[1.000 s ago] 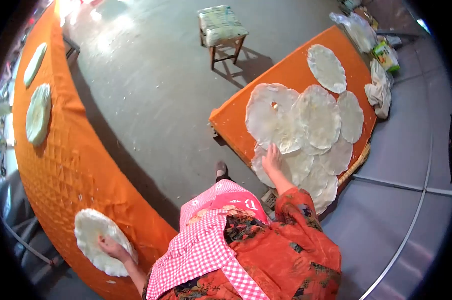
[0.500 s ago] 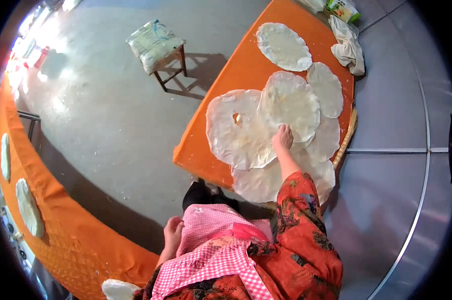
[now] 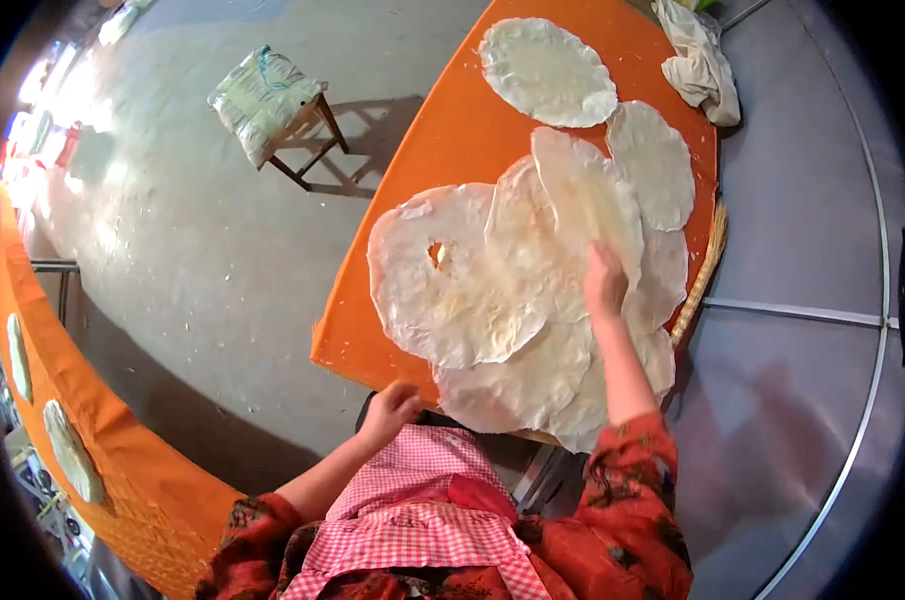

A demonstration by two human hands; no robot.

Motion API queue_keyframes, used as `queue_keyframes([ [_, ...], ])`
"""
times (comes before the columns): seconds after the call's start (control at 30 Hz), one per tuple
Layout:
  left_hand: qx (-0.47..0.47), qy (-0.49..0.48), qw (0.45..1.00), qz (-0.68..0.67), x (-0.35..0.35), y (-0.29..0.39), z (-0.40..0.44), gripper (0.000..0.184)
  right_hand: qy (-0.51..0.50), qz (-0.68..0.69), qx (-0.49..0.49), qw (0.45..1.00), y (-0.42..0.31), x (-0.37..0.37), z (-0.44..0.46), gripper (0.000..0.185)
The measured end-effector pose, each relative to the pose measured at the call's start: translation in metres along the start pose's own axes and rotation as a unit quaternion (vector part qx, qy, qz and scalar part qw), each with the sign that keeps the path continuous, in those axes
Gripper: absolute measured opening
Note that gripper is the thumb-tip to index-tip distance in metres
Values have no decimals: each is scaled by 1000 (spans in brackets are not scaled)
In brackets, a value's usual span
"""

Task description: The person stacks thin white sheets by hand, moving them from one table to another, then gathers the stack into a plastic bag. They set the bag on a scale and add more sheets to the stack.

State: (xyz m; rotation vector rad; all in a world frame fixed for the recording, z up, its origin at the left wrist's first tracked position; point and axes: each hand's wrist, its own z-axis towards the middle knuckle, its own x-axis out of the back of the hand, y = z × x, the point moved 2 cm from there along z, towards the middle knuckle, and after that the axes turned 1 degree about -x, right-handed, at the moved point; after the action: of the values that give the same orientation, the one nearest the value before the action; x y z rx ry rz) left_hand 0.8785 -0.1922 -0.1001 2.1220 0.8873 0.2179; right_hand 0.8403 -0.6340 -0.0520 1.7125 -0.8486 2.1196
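We're seeing the top sheet (image 3: 590, 190) lying over other sheets (image 3: 442, 310) on the orange table (image 3: 467, 140), its long axis running away and slightly left from our right hand (image 3: 605, 282), the nearer one, which is pinching its near edge. Our left hand (image 3: 390, 412) is hanging well apart, loosely curled, apparently holding nothing.

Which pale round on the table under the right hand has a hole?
The large, thin, off-white round sheet farthest left in view on that orange, cloth-covered table. Orange shows through its small hole; no other sheet there shows one.
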Motion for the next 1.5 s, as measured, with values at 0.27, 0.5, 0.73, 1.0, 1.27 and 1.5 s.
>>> queue_keyframes([
  [0.27,-25,-13,985,-169,-87,59,149,49,23,-19,68,997,-22,-90,-74,29],
  [0.5,-3,11,964,-265,-113,95,195,59,-2,41,81,996,-34,-79,-49,34],
  [0.73,14,-40,973,-228,-127,124,181,49,76,66,19,995,-23,-115,-48,40],
  [1.0,-86,452,875,149,16,35,101,51,7,-10,68,998,-90,65,6,8],
  [1.27,-25,279,959,48,45,23,120,25,-89,87,66,990,-206,-81,-111,18],
  [1.5,5,133,981,-139,42,55,105,16,-98,86,24,991,-256,-94,-111,12],
])
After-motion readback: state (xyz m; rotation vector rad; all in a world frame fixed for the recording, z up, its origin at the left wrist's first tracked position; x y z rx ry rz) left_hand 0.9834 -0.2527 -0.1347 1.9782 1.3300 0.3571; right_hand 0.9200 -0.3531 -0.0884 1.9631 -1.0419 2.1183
